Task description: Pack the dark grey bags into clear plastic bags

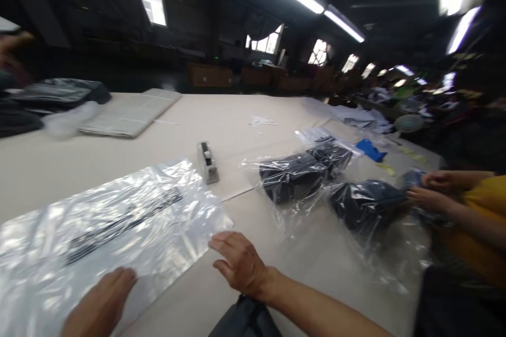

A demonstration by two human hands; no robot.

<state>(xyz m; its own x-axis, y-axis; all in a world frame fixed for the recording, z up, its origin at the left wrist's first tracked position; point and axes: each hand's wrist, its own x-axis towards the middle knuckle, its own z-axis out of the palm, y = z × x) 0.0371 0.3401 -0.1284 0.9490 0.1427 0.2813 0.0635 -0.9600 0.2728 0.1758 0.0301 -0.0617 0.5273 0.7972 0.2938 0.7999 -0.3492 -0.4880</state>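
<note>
A stack of clear plastic bags (110,226) with black print lies flat on the beige table (237,116) in front of me. My left hand (100,305) rests on its near edge, fingers flat. My right hand (239,260) lies on the table at the stack's right corner, fingers stretched towards the plastic. Neither hand holds anything. A dark folded garment (245,321) sits just below my right wrist at the table's near edge.
A tape dispenser (208,162) stands past the bags. To the right lie bagged dark garments (294,176), and a person in a yellow top handles another bagged garment (367,205). Folded sheets (130,113) and dark bundles (59,92) lie far left.
</note>
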